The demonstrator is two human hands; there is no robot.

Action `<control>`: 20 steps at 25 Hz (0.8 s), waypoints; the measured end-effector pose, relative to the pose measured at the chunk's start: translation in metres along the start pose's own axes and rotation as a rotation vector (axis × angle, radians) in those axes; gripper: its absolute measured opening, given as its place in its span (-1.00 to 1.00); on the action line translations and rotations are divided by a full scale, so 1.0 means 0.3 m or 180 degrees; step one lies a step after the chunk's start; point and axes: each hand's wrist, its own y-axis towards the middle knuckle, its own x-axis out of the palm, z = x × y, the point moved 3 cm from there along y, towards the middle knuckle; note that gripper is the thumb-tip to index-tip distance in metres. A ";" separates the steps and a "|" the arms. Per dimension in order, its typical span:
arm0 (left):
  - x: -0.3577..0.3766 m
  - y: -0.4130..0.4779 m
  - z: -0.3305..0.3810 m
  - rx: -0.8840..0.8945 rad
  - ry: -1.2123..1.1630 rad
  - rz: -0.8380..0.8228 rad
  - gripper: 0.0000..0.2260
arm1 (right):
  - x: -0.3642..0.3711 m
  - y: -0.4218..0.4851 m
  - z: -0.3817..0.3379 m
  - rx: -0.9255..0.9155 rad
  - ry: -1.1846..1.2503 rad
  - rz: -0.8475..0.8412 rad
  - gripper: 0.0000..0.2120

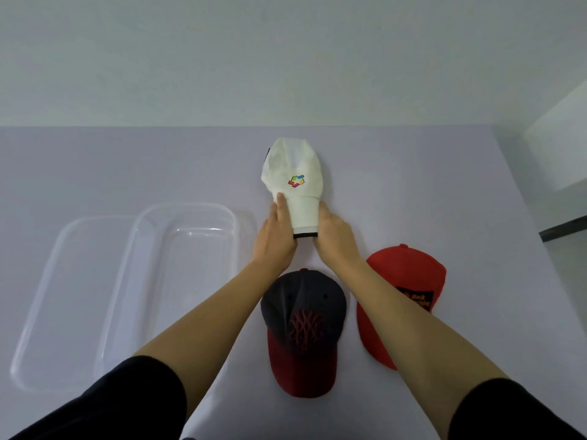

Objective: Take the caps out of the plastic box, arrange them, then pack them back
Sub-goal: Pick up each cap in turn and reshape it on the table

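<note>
Both hands grip the brim of the white cap [293, 176] from either side: the left hand [275, 241] has its fingers [280, 203] together and pressed flat along the brim's left edge, and the right hand [335, 238] curls around the right edge, its fingers mostly hidden under the brim. The cap's crown lies just beyond the fingertips, flat on the tabletop [413, 192], with a small coloured logo facing up. Behind the wrists, nearer the person, a dark cap with a red brim [303, 328] sits between the two forearms, and a red cap [403, 281] lies partly under the right forearm; the two are near each other but apart. To the left of the left hand stands the clear plastic box [187, 242], with what looks like its lid [63, 296] lying beside it on the far left and overlapping its edge. Beyond the fingertips the pale lilac tabletop runs bare to its far edge, where a plain light wall [286, 58] rises. To the right of the right hand the surface stays open up to its slanting right edge.
</note>
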 end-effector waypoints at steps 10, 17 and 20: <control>-0.110 -0.069 0.027 0.0425 -0.0925 0.0115 -0.50 | -0.125 -0.125 -0.062 -0.0141 0.0339 -0.0017 -0.49; -0.156 -0.158 0.110 0.0145 -0.1911 0.0186 -0.60 | -0.163 -0.162 -0.129 -0.0098 0.0869 0.0426 -0.53; -0.145 -0.161 0.135 0.0022 -0.2286 0.0433 -0.67 | -0.190 -0.174 -0.150 0.0017 0.1124 0.0488 -0.55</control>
